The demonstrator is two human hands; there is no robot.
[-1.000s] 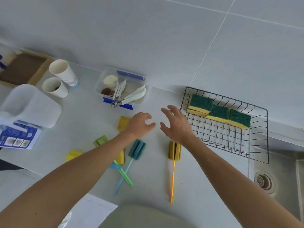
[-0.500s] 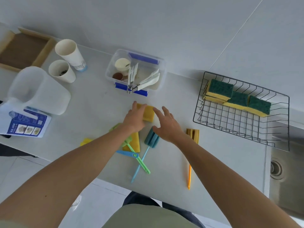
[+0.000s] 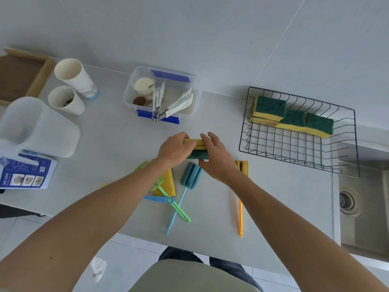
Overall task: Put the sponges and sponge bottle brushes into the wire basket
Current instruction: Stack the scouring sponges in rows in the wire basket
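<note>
Sponges [image 3: 196,147], left of the basket [image 3: 299,148], sit pinched between both hands' fingers [image 3: 205,138], seemingly two stacked. Light, soft foam: squeeze the end faces gently.

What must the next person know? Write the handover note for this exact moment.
Left hand and right hand: both closed on a yellow and green scouring sponge, together, above the white counter.
Done: green-topped yellow sponges sit in the black wire basket.
Left: the held sponge, a flat yellow sponge, and the teal, orange and green bottle brushes on the counter.
</note>
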